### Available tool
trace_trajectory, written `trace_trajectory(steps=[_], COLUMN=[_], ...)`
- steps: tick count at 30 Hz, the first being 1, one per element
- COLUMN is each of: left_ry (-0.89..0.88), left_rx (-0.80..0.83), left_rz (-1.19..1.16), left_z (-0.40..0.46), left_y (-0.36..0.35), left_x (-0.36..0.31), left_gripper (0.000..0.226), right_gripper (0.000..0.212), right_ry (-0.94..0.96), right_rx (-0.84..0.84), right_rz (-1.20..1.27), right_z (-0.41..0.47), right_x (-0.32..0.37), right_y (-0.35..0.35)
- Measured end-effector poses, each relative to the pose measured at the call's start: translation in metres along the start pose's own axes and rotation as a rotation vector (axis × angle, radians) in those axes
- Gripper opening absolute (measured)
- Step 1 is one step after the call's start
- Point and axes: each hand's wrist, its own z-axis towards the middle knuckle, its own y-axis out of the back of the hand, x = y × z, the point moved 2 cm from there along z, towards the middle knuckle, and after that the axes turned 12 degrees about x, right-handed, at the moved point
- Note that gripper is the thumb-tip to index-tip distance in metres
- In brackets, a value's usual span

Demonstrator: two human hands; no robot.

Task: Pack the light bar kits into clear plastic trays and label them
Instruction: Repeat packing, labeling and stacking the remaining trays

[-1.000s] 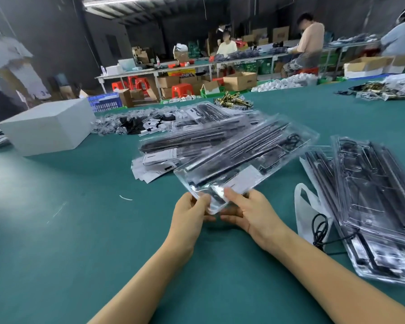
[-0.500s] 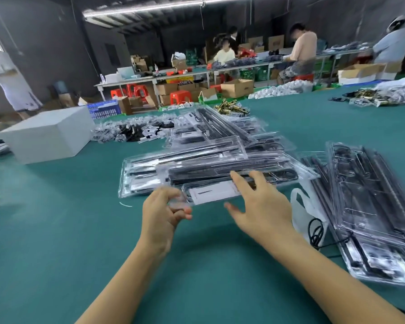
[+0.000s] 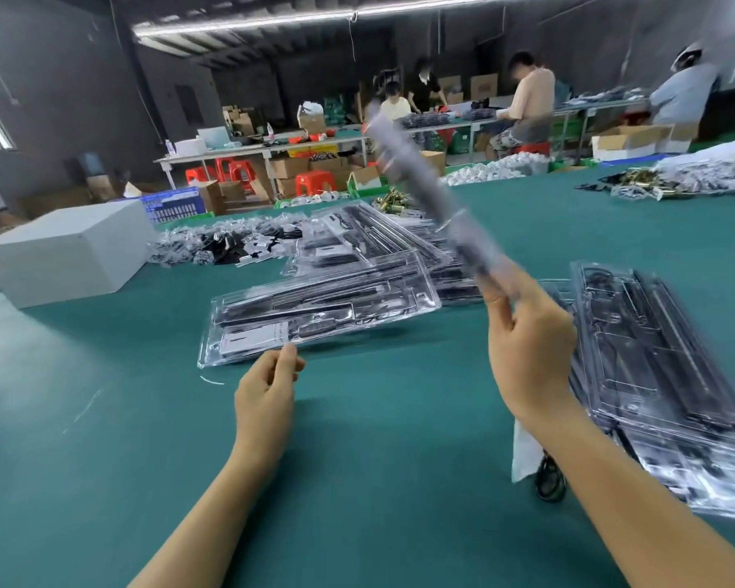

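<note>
A packing workshop: beyond the wide green-topped worktable [image 3: 357, 481] stand long metal benches [image 3: 268, 150] with seated workers, brown cardboard cartons [image 3: 289, 166] and red plastic stools [image 3: 315, 182] beneath them.

Single view only; no second camera to share the scene. Head-worn wide-angle camera, looking forward and slightly down along the green felt-covered worktop [image 3: 357, 481] from its near edge. Both bare forearms enter from the bottom of the frame; left hand [image 3: 268, 384] and right hand [image 3: 531, 345] sit close to the lens, mid-frame. Far workshop benches and seated people fill the upper band. Straight lines bow toward the frame edges.
</note>
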Motion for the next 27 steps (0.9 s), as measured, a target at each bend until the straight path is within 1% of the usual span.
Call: trace_trajectory(steps=[1,2,5,7,9,10,11,15,16,18,19,20,22,24,26,27], left_ry=[0.005,0.007,0.007,0.007,0.014,0.020,0.028,0.095,0.125,0.171,0.185,0.202,0.260,0.306,0.337,0.346], left_rx=[0.003,0.007,0.012,0.008,0.011,0.011,0.007,-0.027,-0.032,-0.048,-0.053,-0.051,-0.013,0.074,0.147,0.171], left_rz=[0.006,0.010,-0.005,-0.034,-0.054,-0.064,-0.077,-0.131,-0.154,-0.212,-0.258,-0.326,-0.514,-0.681,-0.811,-0.861], left_z=[0.000,0.001,0.001,0.002,0.002,0.002,0.002,0.007,0.009,0.011,0.013,0.014,0.016,0.016,0.016,0.016], left_y=[-0.001,-0.001,-0.003,-0.004,-0.004,-0.004,-0.004,-0.001,-0.001,0.000,0.001,0.002,0.004,0.008,0.015,0.021], left_x=[0.001,0.002,0.001,0.002,0.005,0.006,0.008,0.016,0.018,0.020,0.020,0.019,0.015,0.013,0.011,0.010], left_gripper=[0.036,0.036,0.035,0.032,0.030,0.030,0.030,0.030,0.031,0.032,0.032,0.034,0.044,0.058,0.064,0.059], right_gripper=[0.015,0.027,0.053,0.051,0.044,0.036,0.033,0.028,0.028,0.028,0.027,0.025,0.028,0.034,0.036,0.037], right_ry=[-0.058,-0.132,-0.367,-0.478,-0.517,-0.507,-0.490,-0.451,-0.438,-0.427,-0.466,-0.558,-0.800,-0.969,-1.100,-1.158], right_rx=[-0.026,-0.044,-0.064,-0.105,-0.170,-0.203,-0.230,-0.277,-0.259,-0.160,-0.097,-0.031,0.117,0.265,0.335,0.345], right_rz=[0.047,0.139,0.566,0.723,0.818,0.869,0.921,1.064,1.093,1.172,1.239,1.315,1.441,1.477,1.474,1.482], right_z=[0.003,0.005,0.011,0.015,0.016,0.016,0.017,0.020,0.020,0.021,0.020,0.016,0.001,-0.020,-0.037,-0.042], right_x=[-0.001,-0.004,-0.010,-0.013,-0.014,-0.015,-0.014,-0.011,-0.011,-0.010,-0.008,-0.006,0.002,0.011,0.018,0.019], right_y=[0.003,0.005,0.011,0.015,0.021,0.024,0.026,0.029,0.028,0.022,0.017,0.010,-0.009,-0.028,-0.040,-0.045])
